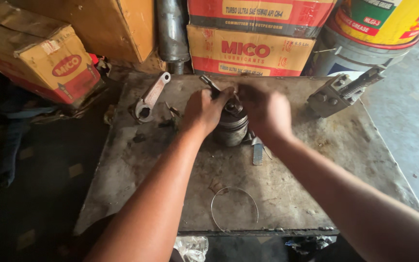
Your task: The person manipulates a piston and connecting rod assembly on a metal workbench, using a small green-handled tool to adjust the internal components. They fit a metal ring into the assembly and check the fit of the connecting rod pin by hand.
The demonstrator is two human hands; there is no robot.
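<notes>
A grey metal piston point(231, 130) stands upright in the middle of a worn metal worktable point(316, 160). My left hand point(203, 110) grips its top from the left, with a slim metal tool point(210, 83) sticking out past the fingers. My right hand point(266, 110) closes over the piston's top from the right. Both hands hide the piston crown. A thin wire ring point(234, 207) lies on the table near the front edge, between my forearms.
A flat metal lever point(150, 98) lies at the table's back left. A bench vice point(343, 91) sits at the back right. A small metal blade point(257, 151) rests beside the piston. Cardboard boxes point(49, 60), a grease bucket point(369, 34) and a dark cylinder point(172, 31) stand behind.
</notes>
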